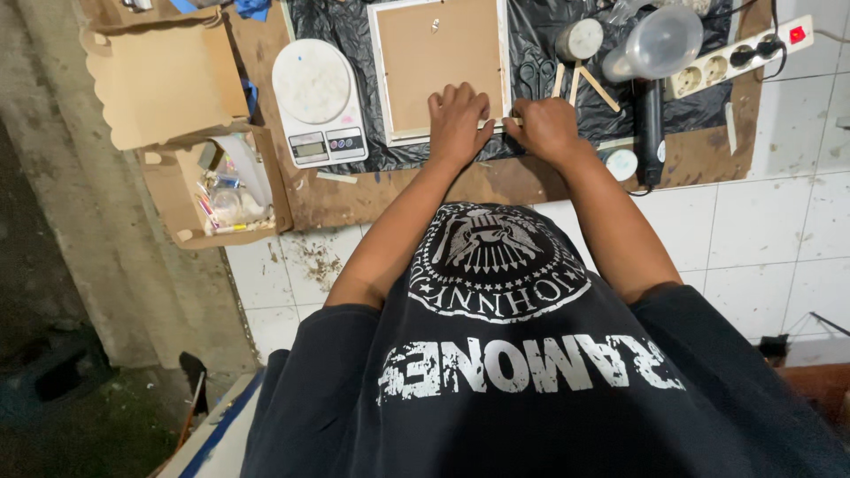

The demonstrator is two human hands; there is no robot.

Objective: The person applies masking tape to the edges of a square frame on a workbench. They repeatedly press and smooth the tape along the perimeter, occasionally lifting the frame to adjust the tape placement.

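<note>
Frame: picture frame [438, 66] lies back-side up on black plastic sheet [531, 53], white border around a brown backing board; its near edge sits close to the sheet's near edge.
Left hand: left hand [457, 122] lies palm-down over the frame's near edge, fingers spread flat onto the backing — pressing on it, nothing gripped.
Right hand: right hand [546, 129] is loosely curled at the frame's near right corner, knuckles up; fingertips hidden, so whether it pinches something cannot be told.
Left of frame: white kitchen scale [319, 102] just beside the frame's left edge, narrow gap only.
Right of frame: scissors [537, 78], wooden sticks [580, 84] and a small round tin [579, 39] crowd the right edge; black tool with clear dome [655, 62] and white power strip [739, 57] beyond.
Far left: open cardboard box [217, 190] of small items hangs at the bench edge.
Open room: bare brown board [381, 190] between forearms and scale — also white tiles [779, 204] at near right.
</note>
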